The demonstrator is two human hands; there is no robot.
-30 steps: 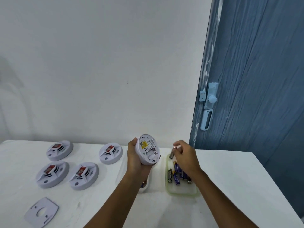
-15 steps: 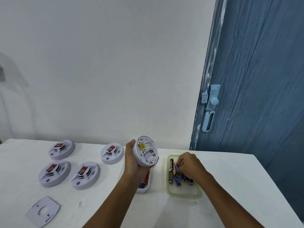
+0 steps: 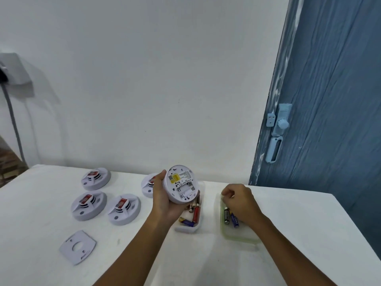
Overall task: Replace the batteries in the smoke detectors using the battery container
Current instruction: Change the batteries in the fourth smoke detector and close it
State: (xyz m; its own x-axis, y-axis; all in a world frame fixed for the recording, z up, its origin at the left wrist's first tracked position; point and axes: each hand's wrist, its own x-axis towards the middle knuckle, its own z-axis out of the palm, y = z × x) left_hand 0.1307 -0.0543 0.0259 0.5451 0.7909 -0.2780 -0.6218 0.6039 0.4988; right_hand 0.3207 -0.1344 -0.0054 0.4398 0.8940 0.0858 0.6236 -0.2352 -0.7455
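A person's left hand [image 3: 165,200] grips a round white plastic smoke detector [image 3: 181,183] by its rim, thumb on the far edge, holding it in the air over the white-covered table [image 3: 288,223] with its underside turned to the camera; a yellow label and an open battery bay show on that face. Directly beneath it sits a white rectangular plastic tray [image 3: 190,228] holding a loose heap of cylindrical batteries [image 3: 194,213], among them a red one, a gold-ended one and a purple one; the hand hides part of the heap, so the count cannot be told. Just to the right, apart from it, stands a pale green translucent plastic battery container [image 3: 233,236]. The right hand [image 3: 239,201] reaches into its far end with fingers curled; whether they pinch a battery cannot be told. Two batteries show inside, a black-and-gold one [image 3: 226,215] and a blue one [image 3: 234,219], lying side by side. Four more round white smoke detectors [image 3: 88,205] rest on the table to the left, each with a red tab on top, one partly hidden behind the left hand. One flat white mounting plate [image 3: 78,246] lies nearer the camera. A blue wooden door [image 3: 329,100] stands at right.
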